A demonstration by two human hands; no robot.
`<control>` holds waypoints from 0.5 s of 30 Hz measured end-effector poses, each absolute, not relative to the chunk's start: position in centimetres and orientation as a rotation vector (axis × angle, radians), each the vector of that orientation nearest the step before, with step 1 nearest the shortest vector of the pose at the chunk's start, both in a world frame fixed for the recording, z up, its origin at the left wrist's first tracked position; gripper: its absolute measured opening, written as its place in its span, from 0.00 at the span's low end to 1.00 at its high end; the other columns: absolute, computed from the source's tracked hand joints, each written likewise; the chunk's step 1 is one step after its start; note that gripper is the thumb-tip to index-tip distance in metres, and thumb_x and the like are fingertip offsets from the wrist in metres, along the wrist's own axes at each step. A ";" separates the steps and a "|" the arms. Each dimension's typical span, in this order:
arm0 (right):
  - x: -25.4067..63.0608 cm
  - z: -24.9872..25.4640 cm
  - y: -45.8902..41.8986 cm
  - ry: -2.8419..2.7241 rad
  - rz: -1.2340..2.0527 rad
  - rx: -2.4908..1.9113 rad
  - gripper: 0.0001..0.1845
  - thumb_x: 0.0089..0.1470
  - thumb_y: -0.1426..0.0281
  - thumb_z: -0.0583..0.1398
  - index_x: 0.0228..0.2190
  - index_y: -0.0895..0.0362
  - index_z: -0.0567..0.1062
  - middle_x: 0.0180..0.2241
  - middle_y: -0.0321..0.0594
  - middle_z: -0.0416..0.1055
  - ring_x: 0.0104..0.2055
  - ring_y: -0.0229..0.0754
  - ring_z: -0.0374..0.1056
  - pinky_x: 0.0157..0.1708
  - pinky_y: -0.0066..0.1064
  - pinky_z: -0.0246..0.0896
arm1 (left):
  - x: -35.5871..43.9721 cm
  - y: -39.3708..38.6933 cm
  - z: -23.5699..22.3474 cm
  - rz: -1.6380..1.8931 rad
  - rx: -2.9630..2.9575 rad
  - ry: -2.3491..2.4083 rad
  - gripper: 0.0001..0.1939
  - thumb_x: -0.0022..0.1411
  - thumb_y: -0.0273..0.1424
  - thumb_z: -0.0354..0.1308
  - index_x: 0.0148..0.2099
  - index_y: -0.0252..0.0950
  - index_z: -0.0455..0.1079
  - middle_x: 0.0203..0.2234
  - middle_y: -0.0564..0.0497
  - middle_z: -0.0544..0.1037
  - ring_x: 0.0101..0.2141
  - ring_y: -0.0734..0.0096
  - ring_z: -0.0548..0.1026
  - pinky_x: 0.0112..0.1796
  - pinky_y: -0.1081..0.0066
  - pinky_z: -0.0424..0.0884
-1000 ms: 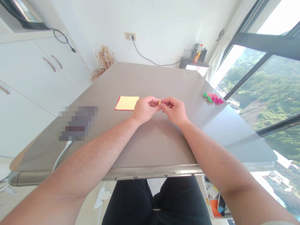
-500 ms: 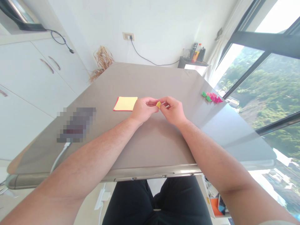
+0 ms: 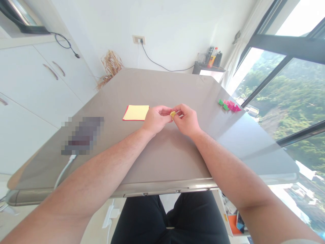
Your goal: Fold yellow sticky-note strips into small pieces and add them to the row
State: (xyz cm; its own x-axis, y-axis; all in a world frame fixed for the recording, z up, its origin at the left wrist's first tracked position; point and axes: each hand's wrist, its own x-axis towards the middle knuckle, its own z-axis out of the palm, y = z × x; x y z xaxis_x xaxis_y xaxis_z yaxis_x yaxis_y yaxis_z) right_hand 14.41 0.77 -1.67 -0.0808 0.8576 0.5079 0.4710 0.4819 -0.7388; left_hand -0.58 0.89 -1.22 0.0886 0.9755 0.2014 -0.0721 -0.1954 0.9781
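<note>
Over the middle of the table, my left hand (image 3: 157, 118) and my right hand (image 3: 186, 118) meet around a small folded piece of yellow paper (image 3: 173, 114). Fingertips of both hands pinch it, and part of it is hidden behind them. Just left of my left hand lies a pad of yellow paper sheets (image 3: 136, 113) with a red edge showing along its left and bottom sides. Several small folded pink papers (image 3: 232, 105) and green papers (image 3: 224, 105) sit together near the table's right edge, away from my hands.
A blurred dark device (image 3: 82, 135) with a white cable (image 3: 63, 171) lies on the left of the grey table (image 3: 165, 88). Behind the table stand dried plants (image 3: 111, 64) and a small cabinet (image 3: 209, 69) with bottles on it. Windows (image 3: 286, 81) line the right side.
The yellow paper has turned slightly between my fingers and shows a different face. My right hand has shifted very slightly; the pad and coloured papers stay where they were.
</note>
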 end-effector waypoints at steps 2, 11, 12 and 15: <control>14.4 -1.6 0.7 -1.703 0.484 -1.162 0.05 0.52 0.69 0.59 0.33 0.52 0.74 0.35 0.36 0.78 0.33 0.40 0.73 0.35 0.35 0.69 | -0.5 0.9 -1.2 1.308 1.337 0.993 0.16 0.45 0.31 0.74 0.37 0.33 0.77 0.35 0.46 0.84 0.35 0.62 0.81 0.41 0.59 0.79; 14.5 -1.7 0.7 -1.666 0.468 -1.244 0.04 0.52 0.66 0.60 0.31 0.52 0.74 0.30 0.35 0.77 0.32 0.40 0.71 0.33 0.34 0.68 | -0.6 1.2 -1.4 1.287 1.282 1.026 0.14 0.45 0.26 0.71 0.37 0.35 0.74 0.30 0.49 0.82 0.33 0.64 0.81 0.41 0.59 0.80; 14.5 -1.7 0.7 -1.670 0.468 -1.250 0.03 0.52 0.66 0.60 0.31 0.52 0.74 0.30 0.35 0.77 0.32 0.40 0.71 0.33 0.34 0.67 | -0.7 1.2 -1.5 1.281 1.282 1.025 0.14 0.45 0.26 0.71 0.37 0.35 0.74 0.30 0.50 0.82 0.33 0.65 0.81 0.41 0.58 0.80; 14.5 -1.7 0.8 -1.679 0.448 -1.255 0.03 0.52 0.67 0.59 0.30 0.52 0.74 0.29 0.34 0.77 0.30 0.40 0.71 0.33 0.34 0.67 | -0.6 1.2 -1.4 1.275 1.276 1.008 0.16 0.46 0.26 0.70 0.40 0.36 0.76 0.31 0.49 0.82 0.33 0.66 0.81 0.42 0.58 0.80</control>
